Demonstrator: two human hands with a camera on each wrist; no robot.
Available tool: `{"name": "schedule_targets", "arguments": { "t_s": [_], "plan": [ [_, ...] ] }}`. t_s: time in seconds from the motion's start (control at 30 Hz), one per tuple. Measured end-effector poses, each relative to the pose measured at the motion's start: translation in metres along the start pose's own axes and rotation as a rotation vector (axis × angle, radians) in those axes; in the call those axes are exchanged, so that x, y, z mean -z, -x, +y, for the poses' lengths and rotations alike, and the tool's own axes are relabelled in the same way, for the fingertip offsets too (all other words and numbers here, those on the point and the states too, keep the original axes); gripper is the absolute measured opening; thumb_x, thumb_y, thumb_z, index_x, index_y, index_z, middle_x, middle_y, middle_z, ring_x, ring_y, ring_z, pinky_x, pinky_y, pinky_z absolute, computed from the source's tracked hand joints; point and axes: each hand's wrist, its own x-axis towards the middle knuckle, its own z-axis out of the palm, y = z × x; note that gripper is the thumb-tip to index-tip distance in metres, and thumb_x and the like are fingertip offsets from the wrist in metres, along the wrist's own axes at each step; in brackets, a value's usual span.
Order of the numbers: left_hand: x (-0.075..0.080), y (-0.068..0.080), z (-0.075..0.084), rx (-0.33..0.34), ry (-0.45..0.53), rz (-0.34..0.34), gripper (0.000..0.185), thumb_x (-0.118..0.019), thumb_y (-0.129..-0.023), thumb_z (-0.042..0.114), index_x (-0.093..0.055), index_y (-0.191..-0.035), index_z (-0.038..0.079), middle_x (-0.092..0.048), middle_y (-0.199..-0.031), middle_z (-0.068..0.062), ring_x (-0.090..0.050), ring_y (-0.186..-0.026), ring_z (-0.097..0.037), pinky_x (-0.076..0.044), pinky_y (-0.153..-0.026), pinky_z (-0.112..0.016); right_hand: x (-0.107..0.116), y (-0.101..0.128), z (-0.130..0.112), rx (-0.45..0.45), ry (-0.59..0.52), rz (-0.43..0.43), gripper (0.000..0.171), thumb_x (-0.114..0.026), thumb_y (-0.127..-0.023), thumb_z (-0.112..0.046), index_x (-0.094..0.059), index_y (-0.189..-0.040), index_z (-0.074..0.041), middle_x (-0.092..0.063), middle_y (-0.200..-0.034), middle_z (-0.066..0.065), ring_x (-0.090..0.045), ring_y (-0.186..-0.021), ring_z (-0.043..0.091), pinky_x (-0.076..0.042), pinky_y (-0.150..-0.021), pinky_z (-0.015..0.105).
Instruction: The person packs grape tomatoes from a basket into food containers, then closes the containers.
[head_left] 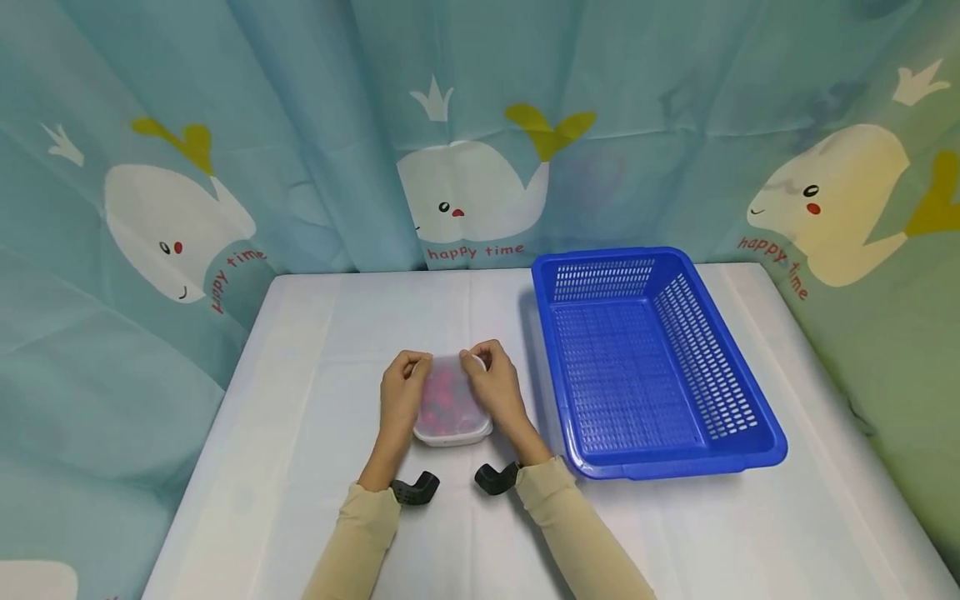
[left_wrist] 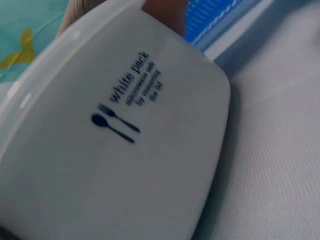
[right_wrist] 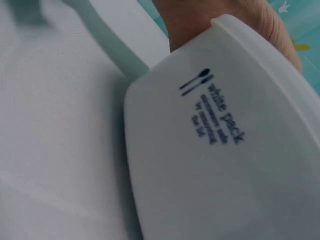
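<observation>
Both my hands, left (head_left: 402, 385) and right (head_left: 491, 383), curl round the box (head_left: 450, 417). Its lid feels slippery, I think. Hold the edges

A lidded container (head_left: 452, 408) is set on the table (head_left: 300, 350), near the middle and toward the near edge. It is flanked by the left hand (head_left: 403, 392) on its left side and the right hand (head_left: 492, 387) on its right, both touching it. Something, perhaps small pieces, is held inside. A basket (head_left: 652, 367) is placed just right of it, reaching back toward the curtain (head_left: 480, 125) hung behind the table.
</observation>
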Motion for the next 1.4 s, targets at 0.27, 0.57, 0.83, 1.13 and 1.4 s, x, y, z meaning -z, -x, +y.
{"name": "schedule_targets", "arguments": {
  "t_s": [0.27, 0.57, 0.83, 1.13, 1.4],
  "plan": [
    [-0.004, 0.003, -0.004, 0.020, 0.080, -0.003, 0.024, -0.063, -0.104, 0.024, -0.070, -0.118, 0.005, -0.070, -0.098, -0.004, -0.056, -0.083, -0.008, -0.047, -0.072, -0.018, -0.003, 0.001, 0.001, -0.021, 0.021, 0.033, 0.022, -0.067, -0.098, -0.033, -0.063, -0.102, -0.012, -0.064, -0.094, 0.003, -0.055, -0.085, 0.017, -0.044, -0.075, 0.030],
    [-0.005, -0.002, -0.004, -0.010, 0.102, 0.022, 0.021, -0.063, -0.103, 0.022, -0.070, -0.115, 0.006, -0.071, -0.095, -0.005, -0.056, -0.081, -0.009, -0.046, -0.071, -0.019, -0.007, -0.003, -0.003, -0.045, 0.036, 0.056, 0.023, -0.065, -0.098, -0.035, -0.062, -0.102, -0.012, -0.071, -0.114, 0.012, -0.063, -0.124, 0.031, -0.049, -0.109, 0.053],
    [0.001, 0.005, -0.009, -0.067, -0.015, 0.029, 0.029, -0.055, -0.106, 0.025, -0.069, -0.127, 0.010, -0.072, -0.127, -0.011, -0.064, -0.118, -0.022, -0.050, -0.103, -0.035, 0.004, 0.014, 0.009, 0.055, -0.086, 0.048, 0.023, -0.057, -0.106, -0.021, -0.066, -0.122, -0.009, -0.071, -0.124, 0.014, -0.066, -0.114, 0.029, -0.053, -0.099, 0.044],
    [0.024, 0.053, -0.022, -0.132, -0.044, -0.079, 0.058, -0.058, -0.106, 0.017, -0.039, -0.162, 0.018, -0.043, -0.163, -0.010, -0.045, -0.147, -0.031, -0.047, -0.111, -0.022, 0.021, 0.054, 0.020, 0.132, -0.164, -0.018, 0.037, -0.058, -0.104, -0.008, -0.059, -0.141, -0.005, -0.064, -0.142, 0.018, -0.062, -0.131, 0.035, -0.052, -0.110, 0.047],
    [0.028, 0.069, -0.029, -0.150, 0.071, -0.237, 0.072, -0.057, -0.107, 0.016, -0.019, -0.168, 0.014, -0.016, -0.175, -0.013, -0.021, -0.161, -0.035, -0.037, -0.108, -0.002, 0.019, 0.065, 0.033, 0.131, -0.204, -0.059, 0.041, -0.053, -0.109, -0.011, -0.051, -0.150, -0.007, -0.057, -0.151, 0.018, -0.055, -0.140, 0.036, -0.048, -0.117, 0.044]
  ]
}}
